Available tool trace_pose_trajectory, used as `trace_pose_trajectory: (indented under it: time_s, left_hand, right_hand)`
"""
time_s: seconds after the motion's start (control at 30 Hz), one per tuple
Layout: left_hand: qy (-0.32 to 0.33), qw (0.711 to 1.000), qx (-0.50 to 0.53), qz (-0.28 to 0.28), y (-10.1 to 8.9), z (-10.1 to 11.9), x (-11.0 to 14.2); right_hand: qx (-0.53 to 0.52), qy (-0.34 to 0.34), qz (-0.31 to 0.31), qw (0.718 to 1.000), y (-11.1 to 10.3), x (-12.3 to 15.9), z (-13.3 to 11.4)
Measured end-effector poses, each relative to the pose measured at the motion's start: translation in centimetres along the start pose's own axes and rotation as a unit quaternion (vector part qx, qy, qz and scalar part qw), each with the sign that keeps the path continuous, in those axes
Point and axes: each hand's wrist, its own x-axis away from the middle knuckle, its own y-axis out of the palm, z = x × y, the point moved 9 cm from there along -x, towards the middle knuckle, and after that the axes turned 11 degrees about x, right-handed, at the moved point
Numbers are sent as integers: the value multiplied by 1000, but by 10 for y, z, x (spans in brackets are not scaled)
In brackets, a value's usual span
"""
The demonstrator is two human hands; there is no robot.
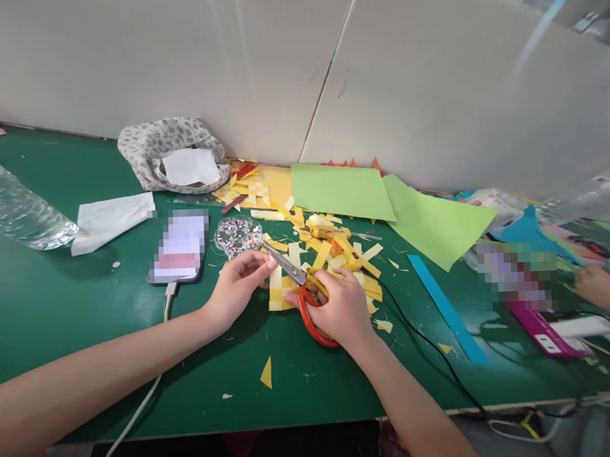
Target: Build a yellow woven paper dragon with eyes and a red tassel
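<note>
My right hand [340, 307] grips the red handles of a pair of scissors [294, 274], whose metal blades point up and left. My left hand [241, 281] pinches the top edge of a woven yellow paper piece [277, 293] lying on the green table [88, 316], right beside the blades. A heap of yellow paper strips [336, 251] lies just behind both hands. A round clear case of googly eyes [236, 234] sits above my left hand.
A charging phone [180, 249] lies left of the hands, its white cable running to the front edge. Green paper sheets [374, 199], a blue strip [445, 310], a water bottle [19, 215], a tissue [112, 218] and a patterned fabric bag [169, 153] surround them. Another person's hand [600, 288] is at the right.
</note>
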Motion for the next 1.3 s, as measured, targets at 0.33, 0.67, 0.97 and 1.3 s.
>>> trace_pose_trajectory:
  time_s: [0.33,0.67,0.97,1.3]
  left_hand:
    - [7,1000,-9,-22,4,-1,0]
    - [9,999,-28,-36,7,0,1]
    - [2,1000,-9,-7,2,0,0]
    - [-40,993,86,70,-12,-10,1]
  right_hand:
    - [-8,-6,-45,999,11,2,2]
    - [-6,-8,-25,1000,9,1,2]
    - [-16,53,0,998,-2,-1,10]
    - [-3,79,10,997,-2,-2,18]
